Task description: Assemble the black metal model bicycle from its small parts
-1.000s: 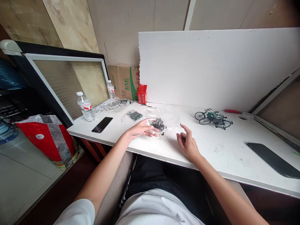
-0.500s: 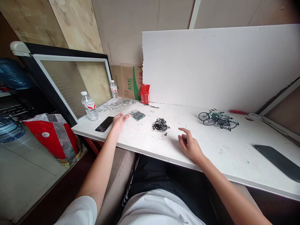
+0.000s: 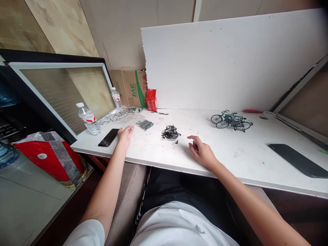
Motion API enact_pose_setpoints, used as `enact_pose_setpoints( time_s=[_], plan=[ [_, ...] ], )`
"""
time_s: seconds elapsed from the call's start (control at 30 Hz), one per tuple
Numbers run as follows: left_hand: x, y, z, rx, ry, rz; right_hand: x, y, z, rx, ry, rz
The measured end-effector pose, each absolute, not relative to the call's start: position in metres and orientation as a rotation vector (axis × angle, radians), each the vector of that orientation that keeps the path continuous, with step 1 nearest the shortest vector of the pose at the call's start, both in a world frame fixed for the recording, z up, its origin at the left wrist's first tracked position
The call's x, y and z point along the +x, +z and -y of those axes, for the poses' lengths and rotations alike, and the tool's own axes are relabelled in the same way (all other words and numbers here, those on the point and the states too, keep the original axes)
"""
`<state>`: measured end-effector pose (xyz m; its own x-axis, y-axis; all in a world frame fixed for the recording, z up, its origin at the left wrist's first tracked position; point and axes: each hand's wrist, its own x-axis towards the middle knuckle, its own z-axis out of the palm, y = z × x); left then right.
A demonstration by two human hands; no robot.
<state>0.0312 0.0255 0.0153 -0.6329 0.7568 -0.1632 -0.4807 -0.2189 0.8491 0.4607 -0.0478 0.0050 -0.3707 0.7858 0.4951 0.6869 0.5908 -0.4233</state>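
Observation:
My left hand (image 3: 125, 134) rests on the white table (image 3: 153, 150), fingers stretched out and holding nothing. Its wrist side is beside a black phone (image 3: 108, 137). Just past its fingertips lies a clear bag of dark green parts (image 3: 146, 124). My right hand (image 3: 203, 152) is low over the table's front, index finger extended, the other fingers curled and partly hidden; nothing shows in it. Between the hands sits a small heap of black model bicycle parts (image 3: 171, 132), with a tiny loose piece near it. Assembled model bicycles (image 3: 232, 121), green and black, stand to the right.
Two water bottles (image 3: 89, 119) and empty-looking plastic part frames (image 3: 123, 114) are at the left. A red box (image 3: 151, 100) and a carton (image 3: 129, 88) stand behind. A dark flat slab (image 3: 298, 160) and a red-handled tool (image 3: 252, 111) lie at right.
The view has shifted slightly, so the table's things appear further left and a little higher. Both hands keep nearly the same pose and place on the table.

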Motion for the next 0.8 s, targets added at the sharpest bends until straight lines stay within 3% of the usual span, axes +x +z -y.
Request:
enact_pose_setpoints(
  time_s=[0.17,0.47,0.8],
  plan=[
    [0.062,0.024,-0.023,0.562,1.973,-1.444,0.459,0.007,0.048,-1.24,0.129,2.175],
    [0.171,0.016,0.024,2.048,1.272,-1.218,0.464,0.0,0.034,-1.327,-0.059,2.17],
    [0.191,0.003,0.036,2.666,0.87,-1.394,0.467,-0.014,0.027,-1.305,-0.058,2.172]
  ],
)
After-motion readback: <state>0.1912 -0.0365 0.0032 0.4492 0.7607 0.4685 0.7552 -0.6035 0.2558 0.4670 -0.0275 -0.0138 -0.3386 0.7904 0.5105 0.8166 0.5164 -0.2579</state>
